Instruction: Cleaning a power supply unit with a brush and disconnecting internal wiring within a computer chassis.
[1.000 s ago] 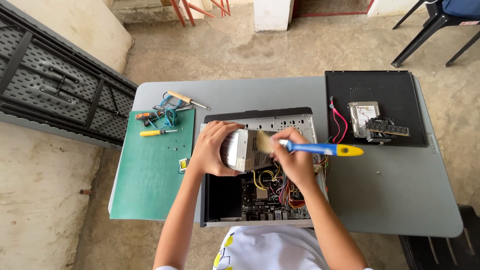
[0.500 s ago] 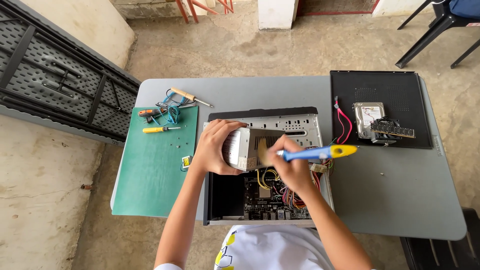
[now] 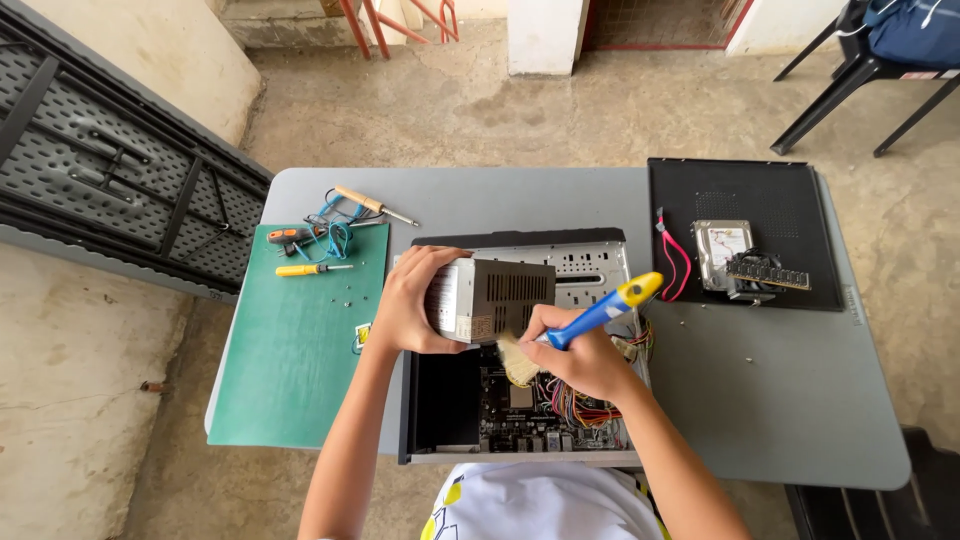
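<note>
Green cutting mat (image 3: pixel 295 360) covers the left end of the grey table (image 3: pixel 790 400), reaching almost to its front-left corner. Along the mat's far edge lie an orange-handled screwdriver (image 3: pixel 290 236) and a yellow-handled screwdriver (image 3: pixel 308 269), with a coil of blue wire (image 3: pixel 335 236) just beside them. A wooden-handled screwdriver (image 3: pixel 372 205) rests on the bare table just past the mat, toward the table's far edge.

At the middle of the table, up against its front edge, sits an open computer case (image 3: pixel 520 400) with its board and bundled coloured cables exposed. The left hand (image 3: pixel 410 303) is clamped on the left end of a grey power supply box (image 3: pixel 492 299), holding it tilted above the far half of the case. The right hand (image 3: pixel 585 352) is closed around the blue and yellow handle of a paintbrush (image 3: pixel 585 322); the pale bristles touch the near lower edge of the power supply box, while the yellow tip points up toward the right.

Just right of the case a red cable (image 3: pixel 678 262) curls on the table. On the far-right corner lies a black side panel (image 3: pixel 745 232), carrying a silver hard drive (image 3: pixel 722 250) with a memory stick (image 3: pixel 768 272) lying across its right side.
</note>
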